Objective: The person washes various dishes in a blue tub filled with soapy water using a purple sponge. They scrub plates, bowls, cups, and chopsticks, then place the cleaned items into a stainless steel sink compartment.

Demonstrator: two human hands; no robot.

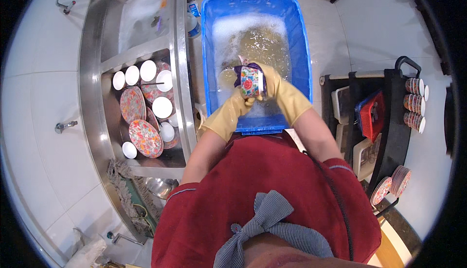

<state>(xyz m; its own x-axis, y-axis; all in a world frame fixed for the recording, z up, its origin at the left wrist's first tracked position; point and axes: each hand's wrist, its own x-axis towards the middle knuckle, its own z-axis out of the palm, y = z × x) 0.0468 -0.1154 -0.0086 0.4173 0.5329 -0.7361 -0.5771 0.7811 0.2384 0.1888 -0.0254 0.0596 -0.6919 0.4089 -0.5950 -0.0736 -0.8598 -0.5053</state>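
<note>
Over a blue plastic tub (309, 60) of foamy, cloudy water (262, 45), both my hands wear cream rubber gloves. A floral-patterned bowl (250, 81) with white showing on its right side is tilted sideways between them. My left hand (240, 103) grips its near edge from below. A dark purple cloth (238, 75) is in my right hand (268, 76), pressed around the far and right parts of the bowl. Some of the right fingers are hidden by the bowl and cloth. Another rounded piece of ware (228, 78) shows at the water's surface, left of the cloth.
Left stands a steel double sink (182, 67), with suds in one basin and floral plates (146, 138) and white bowls (162, 107) in the other. A black rack (394, 122) on the right holds stacked bowls (414, 102), a red basket (372, 116) and plates (401, 180). A mop (135, 198) lies lower left.
</note>
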